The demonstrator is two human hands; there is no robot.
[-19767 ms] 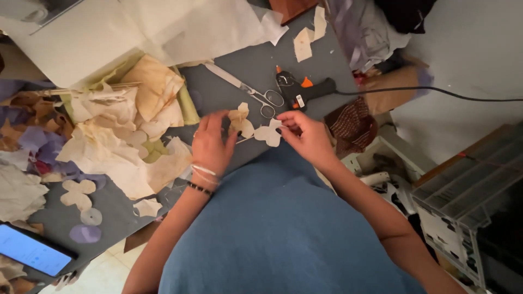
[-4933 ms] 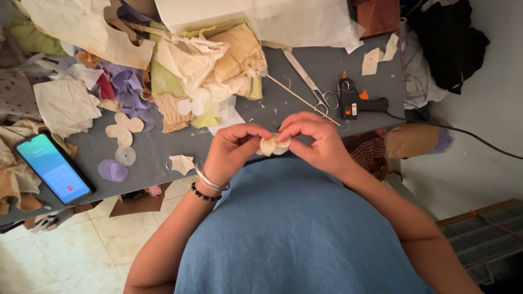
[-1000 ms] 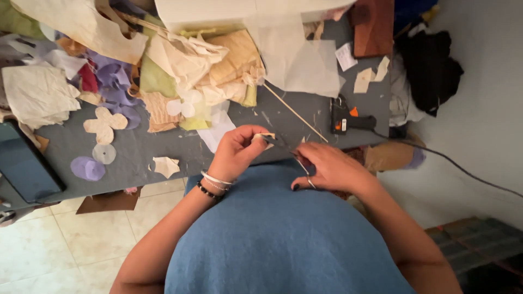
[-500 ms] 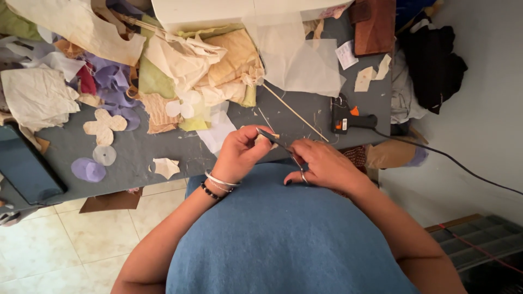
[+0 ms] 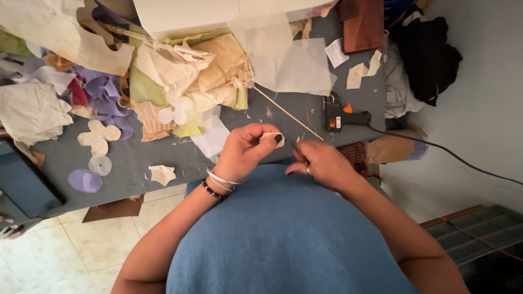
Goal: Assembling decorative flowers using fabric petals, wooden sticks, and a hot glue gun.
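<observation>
Now the left hand is curled shut, thumb and fingers pinching a small cream fabric piece right at the near edge of the grey table, over the blue shirt. Just beside it, the right hand is closed too, fingertips pressed together as if on something very fine; what it grips is too small to tell. The 2 hands sit near each other but not touching.

Containers next: 1 white box stands at the far edge of the table, and its contents cannot be seen from here. 1 sheet of translucent paper hangs down over its front.

Counting what lies about: 1 black glue gun lies just right of the hands, its cable trailing off toward the floor. 1 thin wooden stick lies slanted between the fabric heap and the gun. 1 cream flower-shaped cutout lies flat at the left, with 2 round purple discs near it, 1 large and 1 smaller and paler. 1 small cream scrap sits close to the table edge. 1 white 4-petal cutout rests on the heap of cream, green and purple fabric. 1 dark phone lies at the far left.
</observation>
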